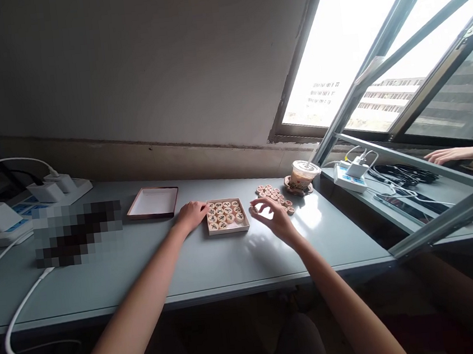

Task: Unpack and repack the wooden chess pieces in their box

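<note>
An open box (229, 230) on the table holds rows of round wooden pieces with dark characters. Its left edge is touched by my left hand (190, 216), whose fingers are together with the thumb side hidden. Just right of the box, my right hand (273, 215) is raised over the table, pinching a round wooden piece (254, 210) between thumb and fingertips. Behind and right of that hand lie several loose round pieces with red characters (268, 189), partly covered by it.
A box lid (153, 202) lies left of the box. A plastic cup with a straw (305, 175) stands on a brown coaster at the back right. Power strips (69, 189) with cables are at the far left. Beyond the metal frame, another person's hand (449, 155) shows above cables.
</note>
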`<state>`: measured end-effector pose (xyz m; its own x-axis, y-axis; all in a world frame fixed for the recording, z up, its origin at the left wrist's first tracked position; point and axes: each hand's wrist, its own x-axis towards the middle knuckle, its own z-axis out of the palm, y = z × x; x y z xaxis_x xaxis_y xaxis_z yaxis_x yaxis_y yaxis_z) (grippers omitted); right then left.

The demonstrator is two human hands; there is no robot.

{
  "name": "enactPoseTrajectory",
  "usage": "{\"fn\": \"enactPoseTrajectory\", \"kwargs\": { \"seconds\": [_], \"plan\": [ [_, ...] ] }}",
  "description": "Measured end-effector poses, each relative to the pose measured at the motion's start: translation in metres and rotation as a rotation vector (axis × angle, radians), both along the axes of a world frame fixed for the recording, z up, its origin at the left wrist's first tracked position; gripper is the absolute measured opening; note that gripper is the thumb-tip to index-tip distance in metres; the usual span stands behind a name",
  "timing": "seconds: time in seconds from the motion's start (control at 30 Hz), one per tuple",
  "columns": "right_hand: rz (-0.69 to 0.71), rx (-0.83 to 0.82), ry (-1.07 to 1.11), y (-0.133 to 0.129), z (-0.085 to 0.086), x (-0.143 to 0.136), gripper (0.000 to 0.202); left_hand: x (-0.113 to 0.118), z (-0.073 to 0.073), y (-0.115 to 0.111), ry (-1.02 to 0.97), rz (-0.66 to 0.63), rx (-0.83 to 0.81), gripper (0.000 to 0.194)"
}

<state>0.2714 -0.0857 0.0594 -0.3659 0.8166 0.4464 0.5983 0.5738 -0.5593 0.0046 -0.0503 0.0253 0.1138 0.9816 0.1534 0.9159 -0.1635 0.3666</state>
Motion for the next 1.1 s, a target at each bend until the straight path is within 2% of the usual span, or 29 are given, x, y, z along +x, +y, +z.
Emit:
{"fn": "enactPoseTrajectory", "kwargs": {
  "seconds": [0.1,0.17,0.23,0.37,0.5,0.67,0.83,0.93,1.1],
  "plan": [
    [0.098,0.037,-0.147,-0.005,0.003,-0.023,0.022,0.000,-0.001,0.000,0.001,-0.001,0.014,0.043],
    [0.076,0.058,-0.242,-0.007,-0.002,-0.035,0.021,0.000,-0.001,0.000,-0.003,-0.003,0.018,0.043],
    [0.036,0.047,-0.250,-0.008,-0.008,-0.042,0.023,0.000,0.000,-0.001,-0.007,-0.001,0.015,0.043],
    [0.056,0.019,-0.194,-0.008,-0.016,-0.041,0.024,0.001,0.002,-0.002,-0.010,-0.004,0.000,0.043],
    [0.110,0.093,-0.298,-0.011,-0.016,-0.034,0.019,0.001,0.003,-0.001,-0.008,0.002,-0.009,0.042],
    [-0.047,0.289,-0.519,-0.016,-0.018,-0.030,0.023,0.000,0.001,0.001,-0.004,0.001,-0.001,0.044],
    [-0.026,0.327,-0.607,-0.020,-0.019,-0.030,0.022,0.000,0.001,0.001,-0.005,0.004,-0.006,0.044],
    [-0.082,0.336,-0.592,-0.014,-0.015,-0.026,0.026,0.001,0.001,0.001,0.002,0.008,-0.012,0.044],
    [-0.373,0.304,-0.567,0.022,-0.015,0.005,0.027,0.001,0.003,0.000,0.018,0.011,-0.012,0.045]
  ]
}}
